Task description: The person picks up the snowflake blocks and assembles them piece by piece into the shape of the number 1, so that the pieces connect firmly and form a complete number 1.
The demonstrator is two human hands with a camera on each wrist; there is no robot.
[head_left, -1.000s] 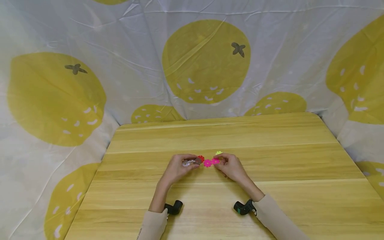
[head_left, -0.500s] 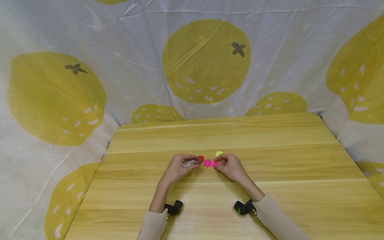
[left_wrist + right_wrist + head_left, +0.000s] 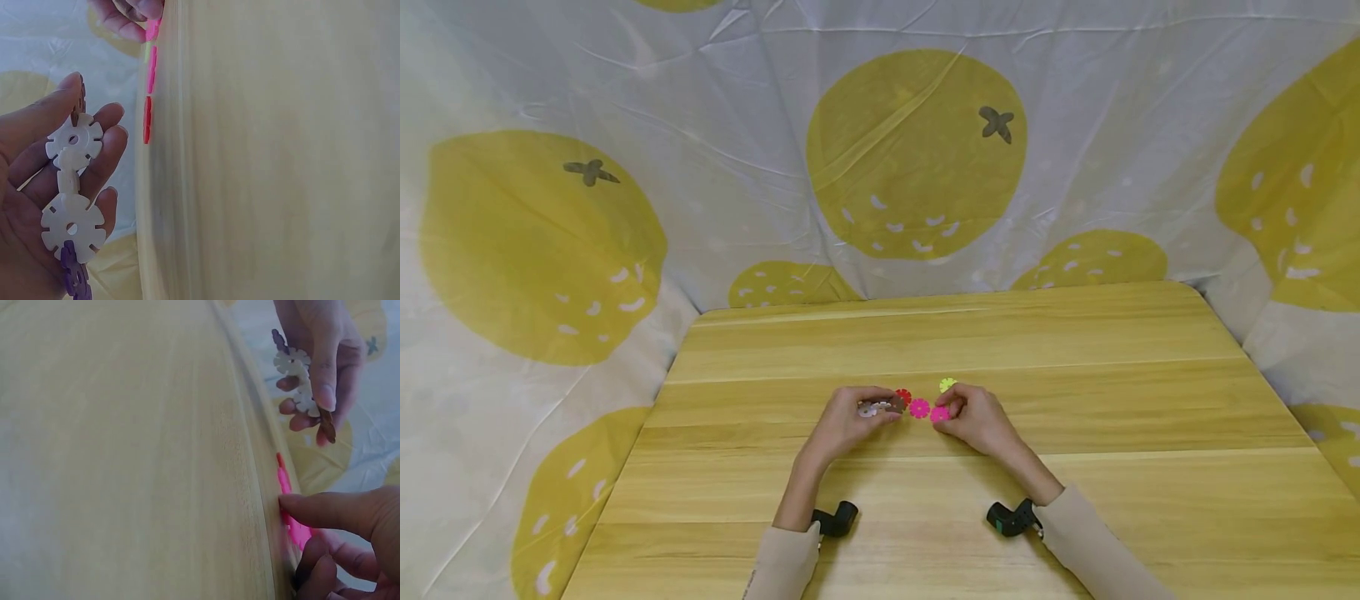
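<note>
My left hand (image 3: 841,423) holds a linked chain of notched plastic discs, pinching the brown disc (image 3: 82,94) at its end. Along the palm and fingers follow white discs (image 3: 57,220), with a purple disc (image 3: 76,275) at the other end. Thumb and fingers of my right hand (image 3: 983,421) pinch a pink notched disc (image 3: 940,414) low at the tabletop, partly covered by the fingers. To its left lies another pink disc (image 3: 919,408), then a red disc (image 3: 903,396) near my left fingertips. A yellow-green disc (image 3: 947,384) lies just beyond my right hand.
The wooden table (image 3: 1075,350) spreads around both hands. Behind it hangs a pale cloth (image 3: 1075,125) printed with yellow fruit. A black camera (image 3: 837,519) is worn on the left wrist, another black camera (image 3: 1011,517) on the right.
My right hand has shifted its pink disc slightly toward me, apart from the other pink disc. More of the yellow-green disc shows. My left hand stays where it was with the chain.
</note>
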